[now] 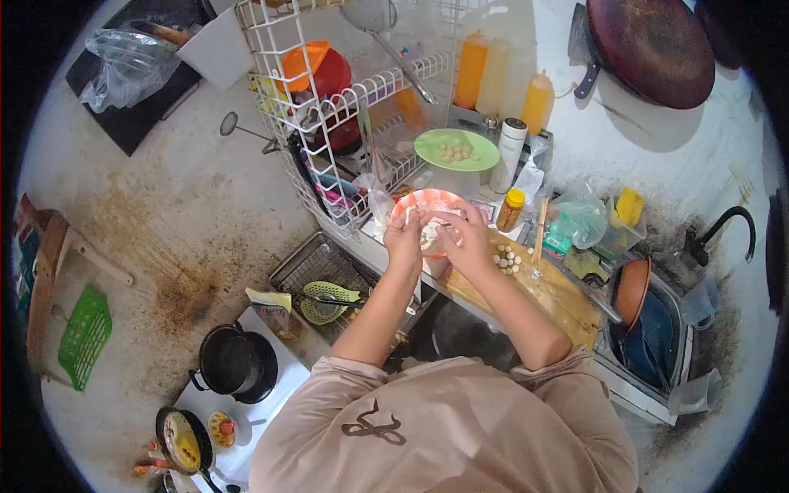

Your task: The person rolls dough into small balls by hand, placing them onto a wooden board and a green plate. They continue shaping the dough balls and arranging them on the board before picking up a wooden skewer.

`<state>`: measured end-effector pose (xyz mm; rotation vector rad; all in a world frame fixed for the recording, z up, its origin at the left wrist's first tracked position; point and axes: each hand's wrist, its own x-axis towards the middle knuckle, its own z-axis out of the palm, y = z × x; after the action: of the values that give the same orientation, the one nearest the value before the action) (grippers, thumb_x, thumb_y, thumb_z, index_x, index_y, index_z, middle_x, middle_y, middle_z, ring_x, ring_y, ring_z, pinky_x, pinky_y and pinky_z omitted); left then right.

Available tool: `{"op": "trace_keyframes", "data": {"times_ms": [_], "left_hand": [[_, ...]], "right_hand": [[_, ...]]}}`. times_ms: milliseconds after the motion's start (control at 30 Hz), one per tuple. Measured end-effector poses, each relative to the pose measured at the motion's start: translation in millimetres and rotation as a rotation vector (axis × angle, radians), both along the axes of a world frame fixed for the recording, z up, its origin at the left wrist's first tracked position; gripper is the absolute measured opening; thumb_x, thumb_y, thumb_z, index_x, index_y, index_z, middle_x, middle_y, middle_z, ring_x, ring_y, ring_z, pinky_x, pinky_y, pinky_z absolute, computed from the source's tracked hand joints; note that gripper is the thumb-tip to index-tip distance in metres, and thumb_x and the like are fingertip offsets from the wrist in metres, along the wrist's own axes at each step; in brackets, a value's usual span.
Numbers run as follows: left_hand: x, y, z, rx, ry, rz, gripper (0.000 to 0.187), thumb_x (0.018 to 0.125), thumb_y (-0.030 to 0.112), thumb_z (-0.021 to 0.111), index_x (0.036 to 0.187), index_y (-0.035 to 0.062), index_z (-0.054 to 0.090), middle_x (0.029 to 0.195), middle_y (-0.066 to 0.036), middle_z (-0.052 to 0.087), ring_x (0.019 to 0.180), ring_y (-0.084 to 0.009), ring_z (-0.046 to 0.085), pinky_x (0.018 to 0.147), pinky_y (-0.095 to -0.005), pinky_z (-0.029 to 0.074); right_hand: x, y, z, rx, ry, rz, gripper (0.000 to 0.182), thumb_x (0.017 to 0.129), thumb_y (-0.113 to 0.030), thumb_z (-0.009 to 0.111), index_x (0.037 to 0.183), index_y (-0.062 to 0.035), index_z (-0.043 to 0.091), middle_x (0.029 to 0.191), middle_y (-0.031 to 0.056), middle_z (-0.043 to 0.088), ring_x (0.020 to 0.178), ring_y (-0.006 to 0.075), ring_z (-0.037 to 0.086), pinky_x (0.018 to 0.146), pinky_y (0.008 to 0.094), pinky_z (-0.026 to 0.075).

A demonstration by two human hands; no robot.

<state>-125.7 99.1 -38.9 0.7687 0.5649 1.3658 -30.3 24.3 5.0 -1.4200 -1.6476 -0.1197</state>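
My left hand [404, 238] is over the near left side of an orange and white bowl [429, 197], its fingers pinched together on pale dough. My right hand [467, 240] is at the bowl's right side, fingers curled around something pale that I cannot make out. Pale dough [431, 233] shows between the hands. Several small pale balls [507, 260] lie on the wooden board [567, 306] to the right. Behind the bowl, a green plate [436, 141] holds several more balls.
A white dish rack [345, 103] stands at the back left. A yellow-capped jar [510, 210], a white flask [509, 156] and sauce bottles [471, 70] stand behind the board. The sink [653, 345] is at right, the stove [271, 394] with pans at lower left.
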Motion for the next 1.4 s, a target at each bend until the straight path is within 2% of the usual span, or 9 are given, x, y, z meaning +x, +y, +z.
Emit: {"op": "trace_keyframes", "data": {"times_ms": [100, 300, 500, 600, 700, 900, 1100, 1133, 1400], "left_hand": [[-1, -15, -7, -0.005, -0.02, -0.291, 0.021, 0.092, 0.013, 0.046, 0.108, 0.0021, 0.055, 0.096, -0.006, 0.061, 0.082, -0.0131, 0.058, 0.07, -0.0244, 0.047], [-10, -57, 1, -0.18, -0.069, -0.723, 0.038, 0.093, 0.034, 0.042, 0.119, 0.0064, 0.048, 0.113, -0.006, 0.054, 0.1, -0.0154, 0.052, 0.086, -0.0317, 0.042], [-6, -82, 5, 0.001, 0.086, -0.847, 0.051, 0.09, 0.048, 0.039, 0.123, 0.009, 0.044, 0.117, -0.003, 0.051, 0.109, -0.0162, 0.046, 0.092, -0.0367, 0.036], [-5, -90, 7, -0.133, 0.204, -0.972, 0.051, 0.09, 0.048, 0.04, 0.123, 0.0087, 0.045, 0.119, -0.004, 0.051, 0.113, -0.0164, 0.044, 0.093, -0.0362, 0.035], [5, -106, 8, -0.132, 0.237, -1.018, 0.046, 0.091, 0.041, 0.043, 0.122, 0.0075, 0.046, 0.119, -0.007, 0.052, 0.114, -0.0181, 0.046, 0.094, -0.0364, 0.037], [39, -126, -6, -0.237, 0.076, -1.01, 0.04, 0.089, 0.029, 0.053, 0.119, 0.0046, 0.048, 0.115, -0.011, 0.055, 0.103, -0.0197, 0.056, 0.088, -0.0333, 0.046], [71, -150, -6, -0.212, 0.043, -0.703, 0.037, 0.086, 0.025, 0.056, 0.117, 0.0052, 0.052, 0.11, -0.006, 0.058, 0.101, -0.0174, 0.056, 0.089, -0.0309, 0.045], [71, -152, -5, -0.169, 0.029, -0.69, 0.037, 0.086, 0.024, 0.057, 0.117, 0.0058, 0.052, 0.11, -0.005, 0.058, 0.101, -0.0166, 0.056, 0.089, -0.0304, 0.044], [66, -186, 7, -0.212, 0.109, -0.495, 0.028, 0.088, 0.017, 0.054, 0.111, 0.0013, 0.051, 0.108, -0.011, 0.059, 0.098, -0.0191, 0.058, 0.086, -0.0319, 0.047]], "right_hand": [[6, -17, 6, 0.013, 0.012, 0.247, 0.037, 0.075, -0.008, 0.061, 0.111, -0.003, 0.056, 0.114, 0.0155, 0.051, 0.108, 0.0323, 0.048, 0.093, 0.0367, 0.038], [29, -41, -23, 0.02, -0.05, 0.169, 0.037, 0.077, -0.003, 0.052, 0.114, -0.0023, 0.055, 0.115, 0.0163, 0.055, 0.106, 0.0307, 0.052, 0.09, 0.036, 0.042], [42, -69, -39, 0.033, 0.21, 0.222, 0.027, 0.071, 0.003, 0.057, 0.097, -0.0017, 0.063, 0.092, 0.0127, 0.06, 0.084, 0.0275, 0.059, 0.076, 0.0333, 0.048], [61, -82, -49, 0.024, -0.033, 0.163, 0.025, 0.068, 0.006, 0.058, 0.091, -0.0023, 0.064, 0.084, 0.0112, 0.059, 0.076, 0.0252, 0.059, 0.069, 0.0323, 0.049], [72, -97, -50, 0.002, -0.007, 0.147, 0.026, 0.069, 0.008, 0.056, 0.091, -0.0032, 0.064, 0.081, 0.011, 0.059, 0.077, 0.0258, 0.059, 0.067, 0.0331, 0.048], [95, -127, -43, -0.184, 0.359, 0.116, 0.026, 0.069, 0.009, 0.051, 0.091, 0.0, 0.062, 0.084, 0.0153, 0.06, 0.079, 0.0289, 0.059, 0.068, 0.0339, 0.048], [108, -148, -28, -0.067, -0.084, 0.147, 0.044, 0.076, 0.001, 0.048, 0.119, 0.0001, 0.049, 0.103, 0.0162, 0.057, 0.103, 0.0314, 0.05, 0.086, 0.0409, 0.038], [109, -150, -36, -0.161, -0.129, 0.155, 0.054, 0.081, -0.006, 0.046, 0.133, -0.0008, 0.032, 0.114, 0.0164, 0.052, 0.115, 0.0353, 0.039, 0.092, 0.0501, 0.028], [101, -173, -27, -0.262, -0.332, 0.17, 0.062, 0.085, -0.016, 0.047, 0.139, -0.0044, 0.018, 0.123, 0.011, 0.05, 0.12, 0.0382, 0.033, 0.088, 0.0651, 0.018]]}}
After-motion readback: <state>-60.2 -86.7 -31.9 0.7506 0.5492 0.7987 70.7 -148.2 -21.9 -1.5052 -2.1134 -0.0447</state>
